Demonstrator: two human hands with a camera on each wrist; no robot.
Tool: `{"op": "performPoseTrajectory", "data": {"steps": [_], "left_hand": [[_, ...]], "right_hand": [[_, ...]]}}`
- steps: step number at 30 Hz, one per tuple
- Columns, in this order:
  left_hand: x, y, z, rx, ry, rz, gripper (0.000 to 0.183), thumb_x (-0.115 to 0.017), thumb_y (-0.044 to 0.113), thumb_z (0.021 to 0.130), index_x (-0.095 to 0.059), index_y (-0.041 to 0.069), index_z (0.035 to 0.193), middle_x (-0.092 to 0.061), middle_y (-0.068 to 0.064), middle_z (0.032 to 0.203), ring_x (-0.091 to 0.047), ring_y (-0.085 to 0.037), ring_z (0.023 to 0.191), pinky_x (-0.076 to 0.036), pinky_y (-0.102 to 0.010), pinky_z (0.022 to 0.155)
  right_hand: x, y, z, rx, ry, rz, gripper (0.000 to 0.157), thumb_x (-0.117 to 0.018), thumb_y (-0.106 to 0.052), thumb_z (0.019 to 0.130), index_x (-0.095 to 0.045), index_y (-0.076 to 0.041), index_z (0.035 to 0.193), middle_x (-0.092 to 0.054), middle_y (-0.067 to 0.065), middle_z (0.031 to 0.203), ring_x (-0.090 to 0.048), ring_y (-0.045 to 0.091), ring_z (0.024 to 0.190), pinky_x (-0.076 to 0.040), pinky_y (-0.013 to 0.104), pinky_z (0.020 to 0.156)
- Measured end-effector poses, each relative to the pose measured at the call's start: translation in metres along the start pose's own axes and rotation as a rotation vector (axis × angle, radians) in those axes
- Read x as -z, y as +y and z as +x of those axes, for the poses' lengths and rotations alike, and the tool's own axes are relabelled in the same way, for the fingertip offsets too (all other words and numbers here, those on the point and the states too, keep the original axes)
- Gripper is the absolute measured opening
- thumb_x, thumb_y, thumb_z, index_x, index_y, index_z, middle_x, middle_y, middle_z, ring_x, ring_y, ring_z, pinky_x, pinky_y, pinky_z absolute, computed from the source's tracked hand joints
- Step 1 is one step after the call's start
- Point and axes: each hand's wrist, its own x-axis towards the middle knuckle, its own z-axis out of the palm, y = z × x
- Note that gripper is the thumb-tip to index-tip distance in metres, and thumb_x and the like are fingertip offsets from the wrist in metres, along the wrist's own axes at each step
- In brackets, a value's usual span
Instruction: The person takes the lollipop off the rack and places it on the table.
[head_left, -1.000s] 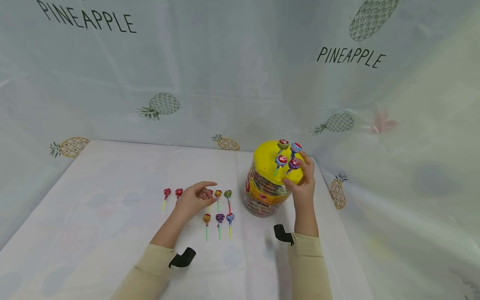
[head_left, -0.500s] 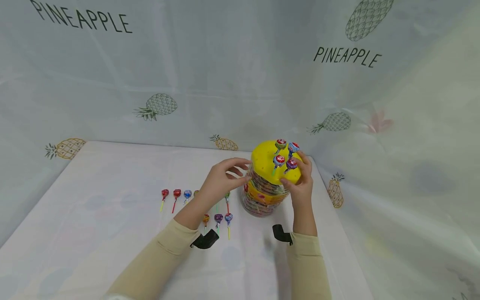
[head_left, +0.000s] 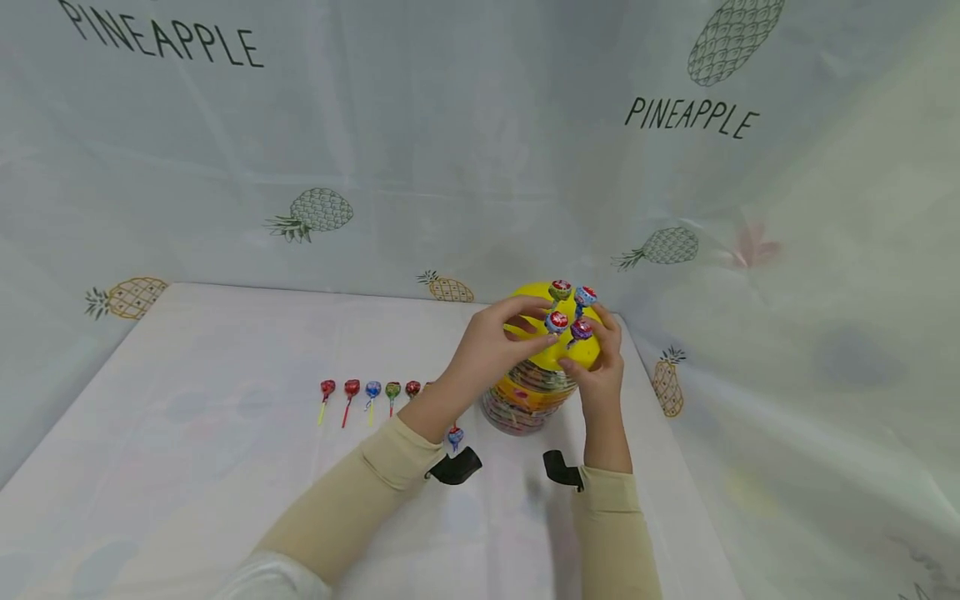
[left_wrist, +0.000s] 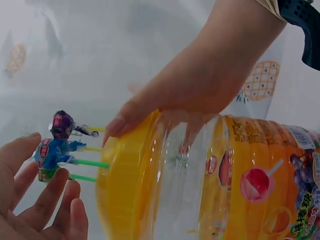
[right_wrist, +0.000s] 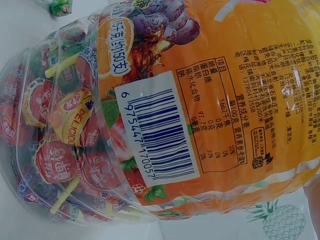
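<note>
A clear plastic jar (head_left: pixel 517 404) of lollipops with an orange label stands upright at the table's right. Several wrapped lollipops stick up by their stems from its yellow lid (left_wrist: pixel 125 185). My right hand (head_left: pixel 604 367) holds the lid at its right edge, thumb in front. Over the lid, the left hand (head_left: pixel 491 342) has thumb and index fingertips apart, right at a blue-and-red lollipop (head_left: pixel 556 322). Beside that one are a purple lollipop (head_left: pixel 581 330), a green one (head_left: pixel 560 290) and another blue one (head_left: pixel 585 297). Printed label and barcode (right_wrist: pixel 157 135) fill the right wrist view.
On the white-covered table a row of lollipops (head_left: pixel 373 390) lies left of the jar. A blue lollipop (head_left: pixel 455 437) lies nearer; the left forearm hides others. A pineapple-printed curtain (head_left: pixel 450 167) hangs behind and at the right.
My left hand has moved right from over the loose lollipops, past the jar's left side, to the lollipops standing in the lid. The right hand has stayed on the lid.
</note>
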Motion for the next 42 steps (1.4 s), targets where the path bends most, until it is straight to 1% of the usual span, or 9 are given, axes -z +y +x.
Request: {"op": "performPoseTrajectory", "data": {"steps": [7,11,15,20,23,27,33,37,42], "left_hand": [[-0.006,0.0,0.001,-0.01,-0.004,-0.01,0.033,-0.071,0.025,0.091,-0.066,0.019,0.123,-0.065,0.007,0.115,-0.061,-0.013,0.094,-0.054,-0.024,0.075],[-0.008,-0.001,0.002,-0.03,-0.001,-0.014,0.031,-0.069,0.025,0.092,-0.066,0.019,0.123,-0.065,0.007,0.116,-0.061,-0.012,0.095,-0.054,-0.024,0.077],[-0.009,-0.002,0.002,-0.077,0.032,-0.03,0.032,-0.068,0.024,0.093,-0.065,0.018,0.125,-0.065,0.005,0.115,-0.061,-0.01,0.098,-0.052,-0.023,0.083],[-0.003,-0.002,-0.004,-0.152,0.103,-0.119,0.036,-0.067,0.02,0.094,-0.061,0.017,0.129,-0.063,0.003,0.115,-0.06,-0.01,0.104,-0.049,-0.024,0.091],[0.003,-0.003,-0.01,-0.17,0.105,-0.196,0.037,-0.065,0.016,0.095,-0.059,0.017,0.132,-0.061,0.0,0.118,-0.061,-0.013,0.106,-0.05,-0.026,0.091],[0.011,-0.009,-0.017,-0.153,0.085,-0.242,0.036,-0.06,0.015,0.098,-0.057,0.019,0.134,-0.057,-0.001,0.123,-0.063,-0.016,0.107,-0.052,-0.033,0.09],[0.021,-0.021,-0.03,-0.085,0.095,-0.234,0.031,-0.052,0.014,0.102,-0.059,0.018,0.132,-0.051,0.003,0.135,-0.064,-0.021,0.104,-0.051,-0.035,0.091],[0.026,-0.032,-0.039,-0.039,0.121,-0.241,0.029,-0.05,0.014,0.103,-0.061,0.017,0.129,-0.052,-0.001,0.132,-0.064,-0.026,0.1,-0.053,-0.033,0.089],[0.032,-0.047,-0.051,0.0,0.155,-0.287,0.028,-0.05,0.014,0.103,-0.062,0.013,0.128,-0.053,-0.007,0.128,-0.066,-0.028,0.098,-0.054,-0.034,0.086]], "right_hand": [[-0.001,-0.003,-0.001,0.01,-0.009,0.01,0.044,-0.076,-0.008,0.085,-0.063,-0.009,0.127,-0.029,0.011,0.15,-0.038,0.032,0.131,-0.046,0.028,0.097],[-0.002,-0.004,-0.001,0.002,-0.004,0.002,0.044,-0.074,-0.001,0.085,-0.063,-0.01,0.126,-0.03,0.009,0.15,-0.039,0.031,0.131,-0.046,0.028,0.097],[-0.002,-0.003,0.0,-0.005,-0.005,0.008,0.044,-0.075,-0.004,0.085,-0.063,-0.009,0.127,-0.03,0.008,0.15,-0.038,0.031,0.132,-0.046,0.029,0.098],[-0.003,-0.002,-0.001,-0.019,0.007,0.0,0.044,-0.078,-0.012,0.084,-0.064,-0.012,0.126,-0.03,0.01,0.15,-0.036,0.032,0.133,-0.046,0.029,0.098],[-0.003,-0.003,-0.001,-0.03,0.021,-0.016,0.044,-0.078,-0.011,0.083,-0.064,-0.01,0.125,-0.028,0.014,0.151,-0.035,0.032,0.134,-0.045,0.028,0.098],[-0.002,-0.003,-0.001,-0.048,0.032,-0.022,0.044,-0.078,-0.01,0.083,-0.064,-0.01,0.124,-0.024,0.018,0.152,-0.035,0.032,0.134,-0.045,0.028,0.098],[-0.002,-0.002,-0.001,-0.046,0.037,-0.006,0.046,-0.08,-0.008,0.081,-0.063,-0.007,0.124,-0.028,0.012,0.151,-0.035,0.032,0.135,-0.045,0.029,0.099],[-0.003,-0.004,-0.001,-0.042,0.038,0.004,0.046,-0.079,-0.007,0.081,-0.063,-0.007,0.124,-0.029,0.01,0.151,-0.035,0.032,0.135,-0.045,0.029,0.099],[-0.006,-0.008,-0.001,-0.073,0.049,-0.003,0.046,-0.074,0.004,0.082,-0.064,-0.012,0.124,-0.029,0.008,0.151,-0.036,0.032,0.134,-0.045,0.028,0.098]]}}
